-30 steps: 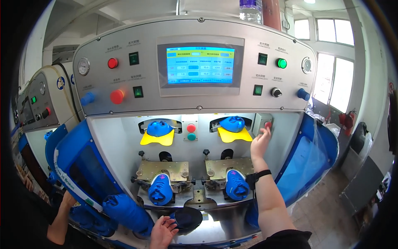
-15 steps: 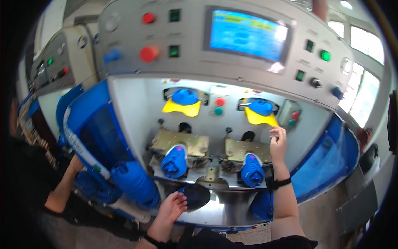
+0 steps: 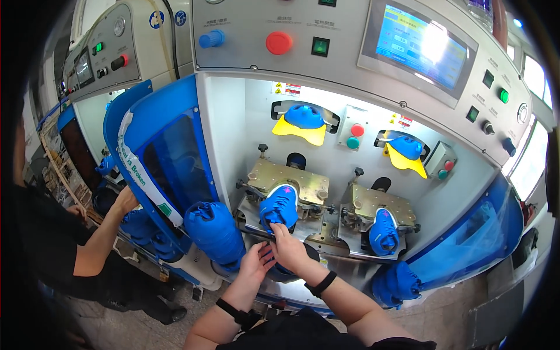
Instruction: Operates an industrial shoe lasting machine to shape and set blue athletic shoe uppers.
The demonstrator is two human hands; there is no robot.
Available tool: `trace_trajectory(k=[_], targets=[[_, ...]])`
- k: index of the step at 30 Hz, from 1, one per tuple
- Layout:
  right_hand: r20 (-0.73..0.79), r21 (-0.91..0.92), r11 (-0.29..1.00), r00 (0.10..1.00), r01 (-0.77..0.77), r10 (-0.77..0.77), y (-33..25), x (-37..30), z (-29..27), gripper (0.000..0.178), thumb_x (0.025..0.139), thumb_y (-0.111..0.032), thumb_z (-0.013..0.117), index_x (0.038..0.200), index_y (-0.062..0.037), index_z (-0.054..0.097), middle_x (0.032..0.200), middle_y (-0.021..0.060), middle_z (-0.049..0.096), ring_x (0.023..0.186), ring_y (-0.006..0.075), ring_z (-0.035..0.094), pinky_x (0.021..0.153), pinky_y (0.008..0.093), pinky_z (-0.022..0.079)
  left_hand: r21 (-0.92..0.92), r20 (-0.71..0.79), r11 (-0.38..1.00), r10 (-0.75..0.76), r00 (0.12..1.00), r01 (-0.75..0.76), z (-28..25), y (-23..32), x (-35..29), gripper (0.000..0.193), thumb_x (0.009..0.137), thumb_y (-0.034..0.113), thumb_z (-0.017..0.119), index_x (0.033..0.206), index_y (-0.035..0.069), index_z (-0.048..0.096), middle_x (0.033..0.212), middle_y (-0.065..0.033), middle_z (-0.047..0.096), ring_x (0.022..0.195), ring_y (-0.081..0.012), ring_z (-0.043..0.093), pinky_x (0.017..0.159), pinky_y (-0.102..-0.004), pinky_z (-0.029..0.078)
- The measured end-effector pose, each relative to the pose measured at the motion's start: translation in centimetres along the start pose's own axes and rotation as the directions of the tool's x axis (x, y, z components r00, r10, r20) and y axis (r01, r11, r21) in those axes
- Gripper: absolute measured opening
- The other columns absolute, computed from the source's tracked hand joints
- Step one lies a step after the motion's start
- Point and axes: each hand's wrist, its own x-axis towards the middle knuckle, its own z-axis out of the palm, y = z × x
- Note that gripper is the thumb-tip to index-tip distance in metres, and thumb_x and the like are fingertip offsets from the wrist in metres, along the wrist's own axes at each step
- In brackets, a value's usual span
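Observation:
My right hand (image 3: 291,249) reaches across to the left blue shoe upper (image 3: 279,204), its fingers closed at the shoe's near end. That shoe, with a pink mark on it, rests against a brass-coloured metal plate (image 3: 312,185). Just left of the right hand, my left hand (image 3: 255,261) is open and empty, its fingers apart. A second blue shoe upper (image 3: 384,232) sits at the right-hand metal plate (image 3: 382,201), touched by neither hand. Above the plates, two blue forms with yellow flaps, a left one (image 3: 303,119) and a right one (image 3: 405,154), project from the back wall.
A grey control panel with a screen (image 3: 417,44) and a red button (image 3: 279,43) overhangs the bay. Blue side guards, left (image 3: 169,157) and right (image 3: 466,233), flank it. Blue wrapped cylinders stand low left (image 3: 214,236) and right (image 3: 399,283). Another person's arm (image 3: 108,233) is at left.
My right hand has moved left and down from beside the right yellow flap to the left shoe. My left hand stays low, near it. The view has shifted left.

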Motion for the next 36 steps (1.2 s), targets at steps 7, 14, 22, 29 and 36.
trace_trajectory(k=[7,14,22,29,36], targets=[[-0.068,0.157,0.987,0.997,-0.022,0.033,-0.4,-0.7,1.5,0.059,0.084,-0.011,0.058,0.139,-0.0046,0.036,0.14,0.0214,0.042,0.102,0.0434,0.061,0.081,0.0463,0.053,-0.035,0.198,0.994,0.11,0.974,-0.106,1.5,1.0,4.7,0.036,0.094,0.033,0.063,0.121,0.011,0.053,0.112,-0.0047,0.056,0.099,-0.0235,0.059,0.081,-0.0392,0.052],[-0.062,-0.033,0.999,0.998,-0.011,0.008,0.5,-1.6,1.5,0.063,0.082,-0.008,0.059,0.14,-0.0081,0.035,0.141,0.0159,0.044,0.1,0.0365,0.064,0.077,0.0421,0.055,0.149,0.248,0.982,0.072,0.966,-0.111,1.4,1.1,6.7,0.04,0.09,0.034,0.066,0.119,0.01,0.052,0.107,-0.004,0.06,0.09,-0.0187,0.063,0.068,-0.0329,0.054],[-0.078,-0.035,0.999,0.996,-0.041,0.038,0.0,-2.0,2.2,0.068,0.078,-0.005,0.062,0.14,-0.0077,0.033,0.14,0.0135,0.045,0.107,0.0351,0.061,0.077,0.0418,0.055,0.405,0.3,0.869,0.169,0.939,-0.286,0.1,1.1,7.2,0.046,0.089,0.043,0.065,0.117,0.008,0.054,0.101,-0.0019,0.063,0.085,-0.0104,0.063,0.064,-0.0252,0.051],[-0.096,-0.033,0.999,0.995,-0.03,0.027,-0.3,-1.9,2.0,0.068,0.078,-0.006,0.062,0.14,-0.008,0.033,0.139,0.0147,0.045,0.103,0.0375,0.062,0.076,0.0429,0.055,0.403,0.312,0.87,0.16,0.937,-0.283,0.5,1.4,6.7,0.046,0.088,0.045,0.067,0.115,0.009,0.055,0.097,-0.0011,0.063,0.081,-0.0093,0.062,0.061,-0.0236,0.049],[-0.091,0.006,0.999,0.995,-0.045,0.045,-0.5,-2.0,2.0,0.07,0.079,-0.006,0.061,0.142,-0.0105,0.031,0.14,0.0161,0.045,0.102,0.0391,0.062,0.077,0.0438,0.055,0.445,0.306,0.846,0.162,0.938,-0.292,-0.2,1.6,7.2,0.046,0.087,0.046,0.069,0.113,0.01,0.055,0.095,0.0004,0.062,0.076,-0.0091,0.062,0.06,-0.0226,0.048]])
